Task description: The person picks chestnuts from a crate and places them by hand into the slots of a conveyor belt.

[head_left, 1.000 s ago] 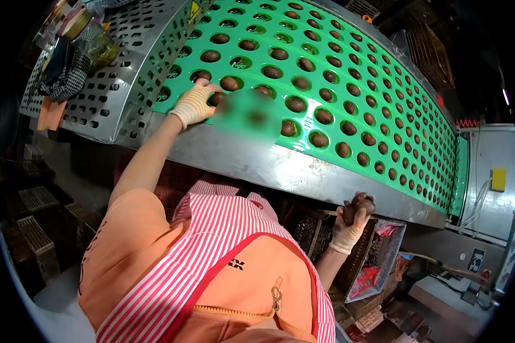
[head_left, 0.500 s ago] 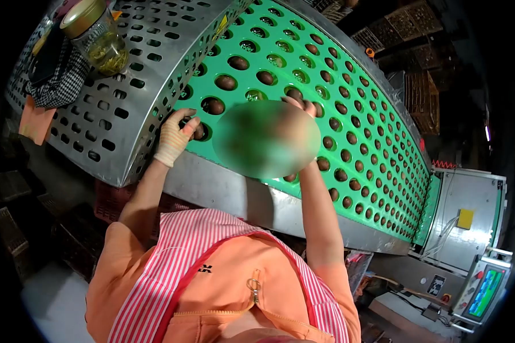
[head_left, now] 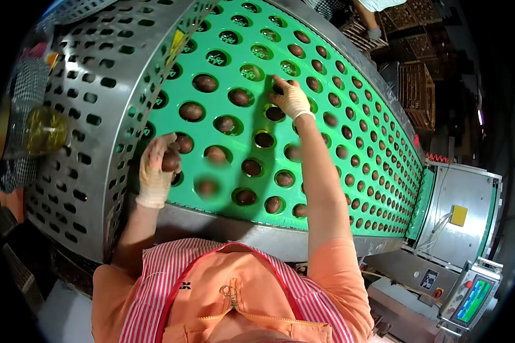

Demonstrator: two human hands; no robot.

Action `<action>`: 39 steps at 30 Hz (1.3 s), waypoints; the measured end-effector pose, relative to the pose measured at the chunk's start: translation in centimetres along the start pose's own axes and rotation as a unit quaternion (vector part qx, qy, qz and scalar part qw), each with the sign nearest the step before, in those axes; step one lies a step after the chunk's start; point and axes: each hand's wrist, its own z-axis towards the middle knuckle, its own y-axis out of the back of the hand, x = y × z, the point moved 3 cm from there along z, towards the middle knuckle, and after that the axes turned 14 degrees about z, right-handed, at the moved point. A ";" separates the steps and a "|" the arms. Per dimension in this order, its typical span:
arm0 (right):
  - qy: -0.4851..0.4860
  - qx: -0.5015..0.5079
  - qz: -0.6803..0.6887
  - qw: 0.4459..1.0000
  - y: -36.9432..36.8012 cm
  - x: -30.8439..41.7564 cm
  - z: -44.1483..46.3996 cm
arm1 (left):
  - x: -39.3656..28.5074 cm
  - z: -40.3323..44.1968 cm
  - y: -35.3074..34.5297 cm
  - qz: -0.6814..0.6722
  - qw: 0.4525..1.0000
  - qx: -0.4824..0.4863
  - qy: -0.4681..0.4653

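Note:
Brown round pieces sit in the oval holes of a green tray surface (head_left: 229, 134). At its left end my left hand (head_left: 156, 171), in a fingerless-looking pale glove, is closed on a brown piece (head_left: 170, 160), beside another piece (head_left: 183, 143) in a hole. My right hand (head_left: 290, 100) reaches over the middle, its fingertips at a brown piece (head_left: 278, 88) in a hole, partly hidden by the fingers. Just below that hand is another dark piece (head_left: 275, 112). Several holes at the upper left show only printed marks.
A perforated metal cover (head_left: 111, 74) borders the green surface on the left, with a jar (head_left: 46, 131) on it. At right stand a metal cabinet (head_left: 458, 206) and a control panel (head_left: 472, 300). Another person's gloved hand (head_left: 374, 34) is near crates (head_left: 416, 97) at top right.
My right hand has come up from below the metal edge, where it held brown pieces, onto the green surface. My left hand has moved lower left. Another person's arm has appeared at top right.

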 end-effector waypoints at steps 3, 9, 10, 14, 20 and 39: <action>-0.067 -0.172 0.212 0.960 2.2 -3.9 0.1 | 0.7 3.7 -3.5 -0.236 0.967 0.039 0.090; -0.066 -0.154 -0.080 0.983 1.8 -8.8 -3.4 | -1.5 15.2 -13.6 0.142 0.973 0.102 -0.150; -0.023 -0.217 -0.086 0.972 1.2 -9.3 -4.3 | -1.4 17.3 -15.1 0.263 0.922 0.075 -0.273; 0.000 -0.369 0.137 0.919 2.5 -10.1 -10.5 | 3.6 23.7 -17.3 0.722 0.540 0.062 -0.428; -0.118 -0.533 0.238 0.803 8.8 -13.1 -31.1 | 0.5 17.4 -16.9 0.615 0.655 0.090 -0.429; -0.265 -0.243 -0.008 0.933 3.8 -11.9 -41.6 | 5.6 -12.1 -24.7 0.469 0.622 0.431 -0.455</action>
